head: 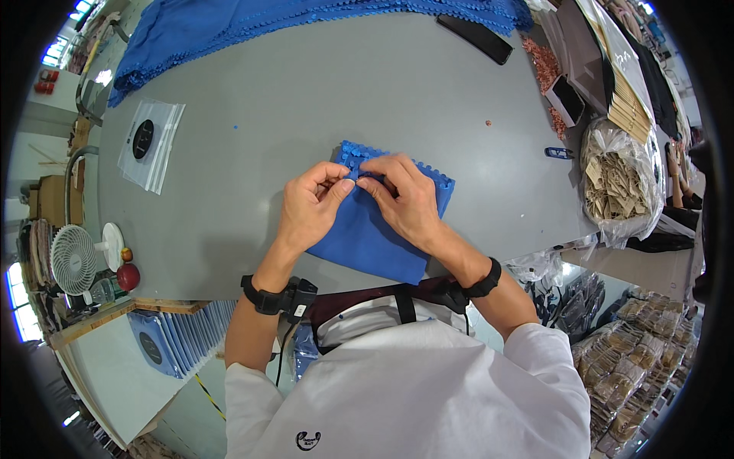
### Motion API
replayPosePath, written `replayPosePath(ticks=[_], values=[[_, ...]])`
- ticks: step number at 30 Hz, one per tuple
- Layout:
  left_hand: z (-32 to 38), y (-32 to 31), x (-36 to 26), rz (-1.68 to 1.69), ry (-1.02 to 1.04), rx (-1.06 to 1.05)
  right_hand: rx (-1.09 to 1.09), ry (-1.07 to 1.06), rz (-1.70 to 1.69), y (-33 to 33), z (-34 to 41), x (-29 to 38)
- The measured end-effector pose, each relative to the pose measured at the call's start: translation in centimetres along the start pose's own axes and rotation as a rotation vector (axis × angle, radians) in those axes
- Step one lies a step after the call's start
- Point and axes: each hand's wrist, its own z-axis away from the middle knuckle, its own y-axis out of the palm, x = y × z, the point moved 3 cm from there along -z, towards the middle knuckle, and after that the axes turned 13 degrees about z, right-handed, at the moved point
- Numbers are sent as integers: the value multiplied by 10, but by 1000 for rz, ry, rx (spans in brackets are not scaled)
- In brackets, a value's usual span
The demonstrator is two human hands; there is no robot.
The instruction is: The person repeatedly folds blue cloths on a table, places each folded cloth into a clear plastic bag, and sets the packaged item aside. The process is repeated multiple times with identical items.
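A folded blue cloth (373, 235) with a scalloped trim lies on the grey table near its front edge. At the cloth's upper left, my left hand (312, 201) pinches a bit of the blue trim between thumb and forefinger. Right beside it, my right hand (404, 198) pinches the same spot, its other fingers curled over the cloth. The fingertips of both hands nearly meet, and what exactly lies between them is too small to make out.
Blue scalloped fabric (246, 28) spreads along the far edge beside a black phone (475, 39). Clear plastic bags (150, 146) lie left, above a white fan (74, 259). On the right are a small blue tool (558, 153) and a plastic bag of paper tags (616, 186).
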Motion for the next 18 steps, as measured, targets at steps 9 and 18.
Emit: replayPosePath(ticks=[9, 18], values=[[3, -2, -8, -73, -17, 52, 118, -18, -39, 3, 1, -6], [-72, 54, -81, -499, 371, 249, 143, -143, 108, 8, 7, -5]])
